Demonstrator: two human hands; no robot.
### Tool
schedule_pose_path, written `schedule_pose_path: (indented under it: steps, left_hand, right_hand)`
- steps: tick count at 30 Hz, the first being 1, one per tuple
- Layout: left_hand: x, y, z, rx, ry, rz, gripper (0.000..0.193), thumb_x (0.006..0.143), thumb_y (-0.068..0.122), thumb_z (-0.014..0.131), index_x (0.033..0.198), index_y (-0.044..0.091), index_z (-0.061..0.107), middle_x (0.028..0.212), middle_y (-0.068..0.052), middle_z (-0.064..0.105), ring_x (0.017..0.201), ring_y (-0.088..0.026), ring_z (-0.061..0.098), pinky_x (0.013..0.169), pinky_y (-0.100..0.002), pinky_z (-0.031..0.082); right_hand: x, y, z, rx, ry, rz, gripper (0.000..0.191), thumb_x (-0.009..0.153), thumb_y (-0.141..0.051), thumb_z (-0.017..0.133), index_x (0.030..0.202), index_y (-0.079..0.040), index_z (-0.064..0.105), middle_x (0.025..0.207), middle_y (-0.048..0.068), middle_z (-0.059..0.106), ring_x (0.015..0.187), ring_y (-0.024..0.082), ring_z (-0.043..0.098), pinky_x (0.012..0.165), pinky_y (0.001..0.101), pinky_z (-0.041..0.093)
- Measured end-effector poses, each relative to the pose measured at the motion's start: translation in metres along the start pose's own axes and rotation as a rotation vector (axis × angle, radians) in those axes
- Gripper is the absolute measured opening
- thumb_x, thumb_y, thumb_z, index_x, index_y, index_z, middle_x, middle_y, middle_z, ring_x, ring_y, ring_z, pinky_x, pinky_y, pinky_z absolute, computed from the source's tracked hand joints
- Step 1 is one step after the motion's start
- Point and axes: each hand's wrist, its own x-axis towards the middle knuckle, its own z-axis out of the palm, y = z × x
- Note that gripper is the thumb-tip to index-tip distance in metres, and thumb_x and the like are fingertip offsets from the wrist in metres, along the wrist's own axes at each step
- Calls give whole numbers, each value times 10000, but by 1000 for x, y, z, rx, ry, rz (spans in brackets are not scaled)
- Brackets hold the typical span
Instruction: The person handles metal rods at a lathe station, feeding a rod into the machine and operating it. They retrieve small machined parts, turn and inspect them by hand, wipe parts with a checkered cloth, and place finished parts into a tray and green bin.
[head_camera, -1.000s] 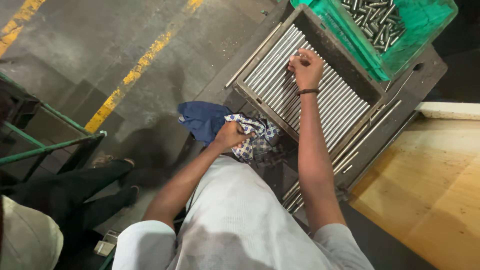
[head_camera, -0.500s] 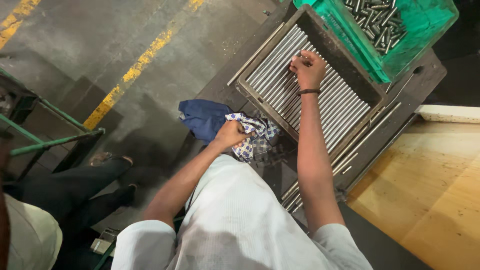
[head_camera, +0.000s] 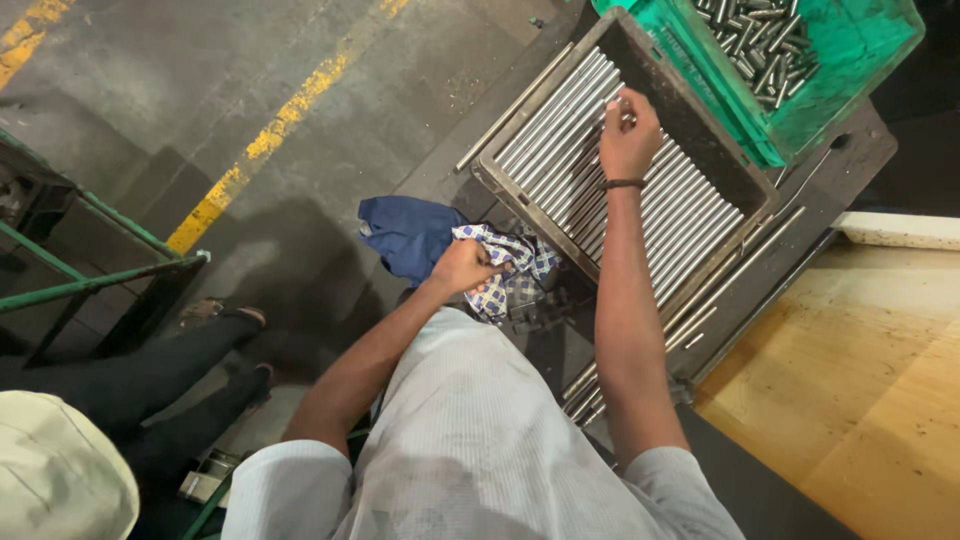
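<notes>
My right hand (head_camera: 628, 130) reaches into a dark metal tray (head_camera: 738, 172) filled with several long shiny steel rods (head_camera: 560, 125) and its fingers pinch the end of one rod. A dark band sits on that wrist. My left hand (head_camera: 462, 268) is closed on a blue-and-white checked cloth (head_camera: 520, 270) at the tray's near corner. A plain blue cloth (head_camera: 410, 235) lies just left of it.
A green plastic crate (head_camera: 850, 60) of several short metal pins stands beyond the tray. More loose rods (head_camera: 690, 325) lie along the tray's right side. A wooden surface (head_camera: 860, 370) is at right. A green metal frame (head_camera: 90, 270) and another person's dark legs (head_camera: 150, 375) are at left.
The view has shifted slightly. My right hand stays at the rods' far end and my left hand keeps hold of the checked cloth. The person at left has moved a little.
</notes>
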Motion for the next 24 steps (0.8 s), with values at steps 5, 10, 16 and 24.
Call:
schedule_pose_path:
  steps: [5, 10, 16, 24]
  left_hand:
    - [-1, 2, -1, 42, -17, -42, 534, 896, 468, 741, 613, 17, 706, 545, -56, 697, 478, -123, 694, 540, -278, 592]
    - [-2, 4, -3, 38, -7, -38, 525, 883, 456, 762, 609, 13, 702, 538, -57, 689, 470, -123, 686, 540, -286, 584]
    - [-3, 5, -4, 23, -11, -29, 504, 887, 443, 758, 611, 25, 697, 537, -53, 684, 454, -130, 677, 515, -285, 583]
    - [-3, 7, -3, 21, 9, 8, 507, 884, 443, 755, 587, 35, 695, 527, -55, 685, 445, -131, 678, 515, -275, 581]
  right_hand:
    - [12, 0, 0, -25, -55, -121, 321, 968, 58, 650, 1260, -65, 700, 1092, 107, 641, 912, 216, 674, 748, 331, 577]
    - [31, 7, 5, -54, -122, -140, 380, 962, 94, 610, 1302, -60, 680, 1061, 128, 596, 894, 256, 652, 753, 352, 575]
    - [32, 5, 8, -80, -144, -135, 428, 905, 144, 595, 1268, -57, 700, 1026, 126, 584, 903, 278, 639, 781, 386, 558]
    - [30, 6, 8, -9, -176, -132, 360, 997, 64, 640, 1332, -64, 670, 1107, 112, 573, 917, 243, 620, 753, 357, 577]
